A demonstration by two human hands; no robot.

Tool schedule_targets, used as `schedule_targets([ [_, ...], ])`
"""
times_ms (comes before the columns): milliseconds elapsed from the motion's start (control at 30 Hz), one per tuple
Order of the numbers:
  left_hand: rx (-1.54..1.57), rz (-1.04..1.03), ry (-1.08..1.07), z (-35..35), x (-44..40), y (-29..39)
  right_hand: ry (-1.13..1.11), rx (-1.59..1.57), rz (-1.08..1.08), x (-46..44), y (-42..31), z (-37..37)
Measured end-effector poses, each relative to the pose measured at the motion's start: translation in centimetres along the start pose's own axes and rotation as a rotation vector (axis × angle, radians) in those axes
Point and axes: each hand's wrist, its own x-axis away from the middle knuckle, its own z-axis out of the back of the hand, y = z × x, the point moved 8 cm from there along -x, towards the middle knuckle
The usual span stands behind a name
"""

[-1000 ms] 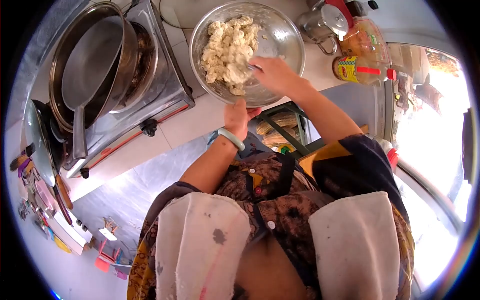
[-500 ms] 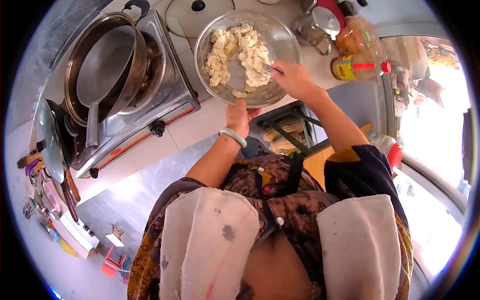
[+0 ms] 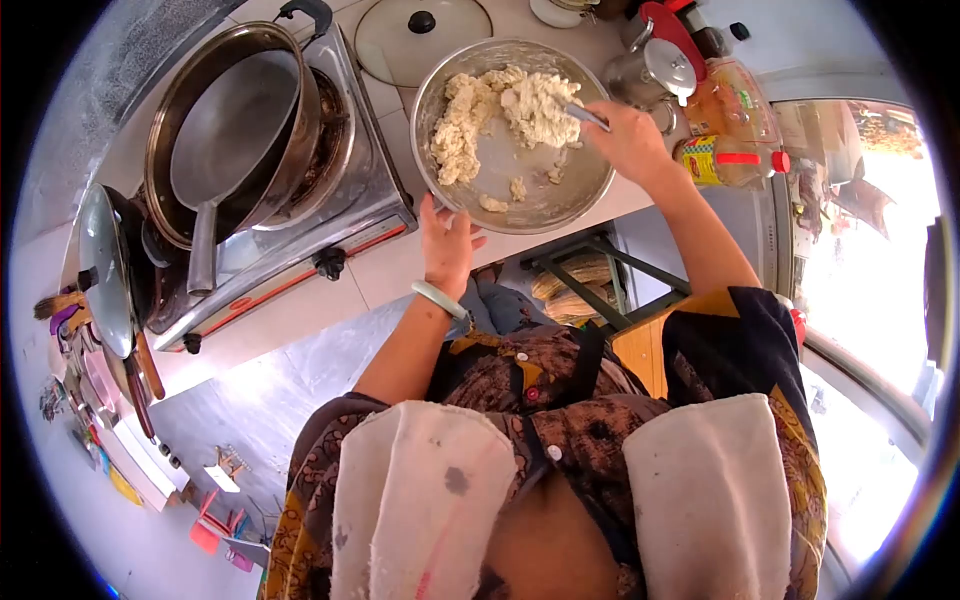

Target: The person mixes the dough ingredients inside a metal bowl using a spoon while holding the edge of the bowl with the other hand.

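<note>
A steel bowl (image 3: 570, 200) on the counter holds lumpy, pale dough (image 3: 460, 130), spread along its left and far sides, with small bits near the bottom. My right hand (image 3: 630, 143) is closed round the handle of a metal utensil (image 3: 588, 115), whose far end is buried in the dough at the bowl's upper right. My left hand (image 3: 449, 240), with a pale bangle on the wrist, is at the bowl's near left edge, fingers apart, the fingertips by the rim.
To the left, a gas stove (image 3: 380, 210) carries a large pot (image 3: 165, 190) with a saucepan (image 3: 225, 130) inside. A glass lid (image 3: 385, 40) lies behind the bowl. At the right stand a metal pitcher (image 3: 635, 80) and bottles (image 3: 700, 160). Below is a green-framed rack (image 3: 615, 265).
My right hand has moved the utensil and some dough toward the bowl's upper right. My left hand has loosened from the near rim and shifted left, its fingers spreading.
</note>
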Motion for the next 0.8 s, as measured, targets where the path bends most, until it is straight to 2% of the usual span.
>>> schedule_targets([
  [133, -0.109, -0.024, -0.006, -0.2, -0.8, 1.1, -0.134, 0.213, 0.063, -5.0, -0.6, -0.6],
  [233, -0.114, -0.044, -0.02, -0.2, -1.8, 0.4, -0.122, 0.316, 0.282, -10.1, -1.4, -2.8],
  [333, -0.094, -0.031, -0.019, -0.3, -1.6, 0.2, -0.438, -0.228, -0.19, -10.5, -1.5, -4.0],
  [433, -0.062, -0.024, -0.009, -0.6, -1.4, 0.6, -0.385, -0.359, -0.211, -10.3, -1.9, -5.0],
  [533, -0.086, -0.025, -0.01, -0.2, -1.5, 0.4, -0.306, 0.079, 0.184, -10.1, -5.7, -6.0],
  [633, -0.1, -0.048, -0.027, -0.5, -1.7, 0.5, -0.221, 0.14, 0.219, -8.3, -7.2, -7.8],
  [800, -0.13, 0.014, -0.013, -0.4, -1.5, 0.5, -0.343, 0.218, 0.266, -2.9, -8.7, -8.2],
])
